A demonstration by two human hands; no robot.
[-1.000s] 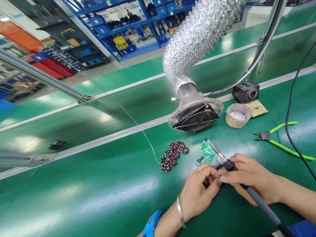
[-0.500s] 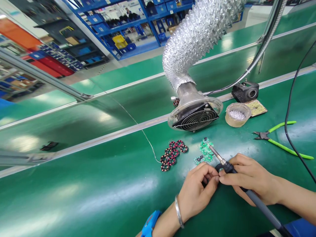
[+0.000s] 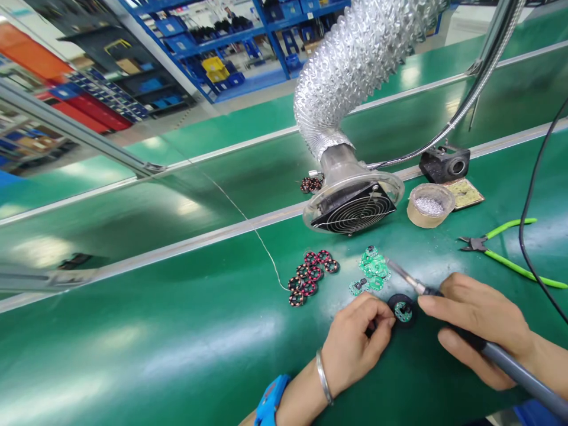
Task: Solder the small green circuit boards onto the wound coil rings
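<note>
My left hand (image 3: 355,334) is closed, thumb and fingers pinching the edge of a round black part (image 3: 403,311) with a small green circuit board inside its ring. In my right hand (image 3: 483,322) is a soldering iron (image 3: 510,361), its metal tip pointing up and left, apart from the black part. Just beyond the hands lies a loose heap of small green circuit boards (image 3: 376,267), some carrying black pieces. Left of that heap sit several ring-shaped copper-wound coils (image 3: 315,273) with red and black parts, grouped on the green bench (image 3: 186,355).
A fume extractor hood (image 3: 355,207) hangs from a silver duct (image 3: 337,83) above the bench. Behind the right hand are a tub of metal bits (image 3: 429,207), a yellowish sponge (image 3: 464,193), a black iron holder (image 3: 445,164) and green-handled cutters (image 3: 510,248). A black cable (image 3: 530,201) crosses at right.
My right hand has drawn back to the right with the soldering iron, uncovering the round black part. My left hand keeps nearly the same place and pinch.
</note>
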